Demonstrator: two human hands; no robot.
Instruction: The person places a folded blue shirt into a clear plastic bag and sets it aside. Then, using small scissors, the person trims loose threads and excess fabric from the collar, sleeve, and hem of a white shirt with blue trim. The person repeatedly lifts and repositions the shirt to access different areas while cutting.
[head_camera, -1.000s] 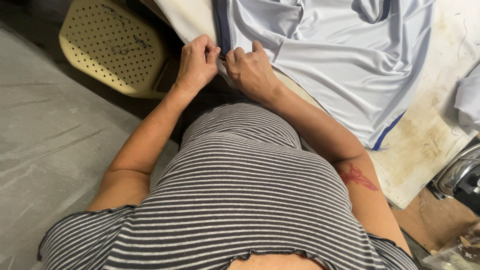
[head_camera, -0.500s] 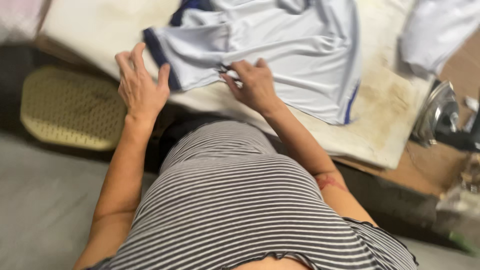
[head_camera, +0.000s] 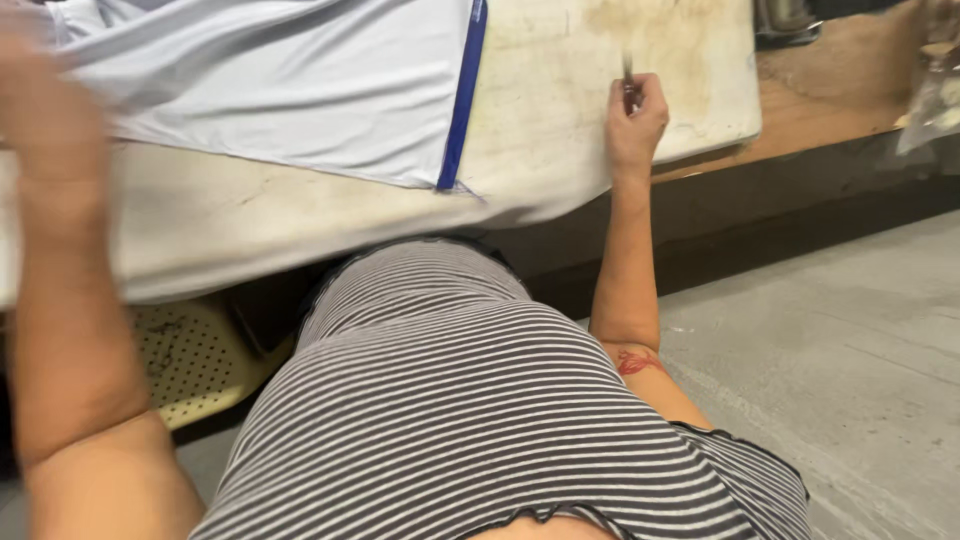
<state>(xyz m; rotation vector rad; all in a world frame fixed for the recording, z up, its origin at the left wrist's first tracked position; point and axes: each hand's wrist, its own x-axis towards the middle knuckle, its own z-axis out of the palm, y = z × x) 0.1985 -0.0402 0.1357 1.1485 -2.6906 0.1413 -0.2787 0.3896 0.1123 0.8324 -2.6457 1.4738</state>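
From the head camera, the padded ironing board (head_camera: 330, 225) runs across the top, its cream cover scorched brown and worn, soft-edged where it rolls over the front. On the board's left half lies a pale blue garment (head_camera: 300, 90), smooth and slightly glossy, with gentle folds and a dark blue trim strip down its right edge.

The right hand (head_camera: 635, 115) rests on the bare stained cover, to the right of the garment and well apart from it, curled into a fist around a small thin tool (head_camera: 628, 82) whose dark tip pokes up above the knuckles; its exact kind is too small to tell.

The left hand (head_camera: 50, 120) is raised over the board's left end, blurred, so its fingers and grip cannot be made out.

Below the board sits a perforated yellowish plastic seat (head_camera: 190, 355), and a rough grey concrete floor (head_camera: 840, 340) lies to the right.
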